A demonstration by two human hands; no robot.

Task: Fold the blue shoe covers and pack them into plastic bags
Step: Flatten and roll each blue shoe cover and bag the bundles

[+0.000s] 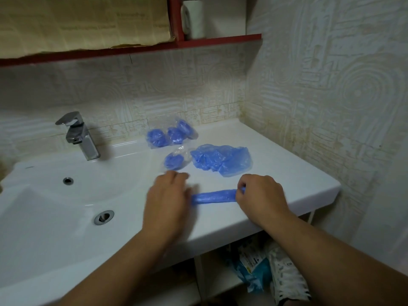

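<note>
Shoe cover (213, 196): one blue cover, rolled into a narrow tube, lies across the front of the tabletop (287, 173) between my two hands.
Right hand (260, 195): fingers are curled and pinch the right end of the tube.
Left hand (167, 195): palm down at the tube's left end with fingers stretched forward. It is blurred, so I cannot confirm contact.
Loose covers (220, 161): a crumpled blue heap just behind the tube, neither folded nor bagged. I cannot read the count.
Near bag (175, 160): clear plastic with a blue wad inside, just left of the heap.
Rear bags (170, 134): a cluster by the wall that looks like three, each with a blue wad inside.
Spare bags: I can make out none.
Progress: in my judgement about four packs are done, one cover is mid-fold and not yet bagged, and the heap is outstanding.
Surroundings: sink basin (55, 195) and faucet (79, 135) to the left, and a red shelf (198, 44) above.
</note>
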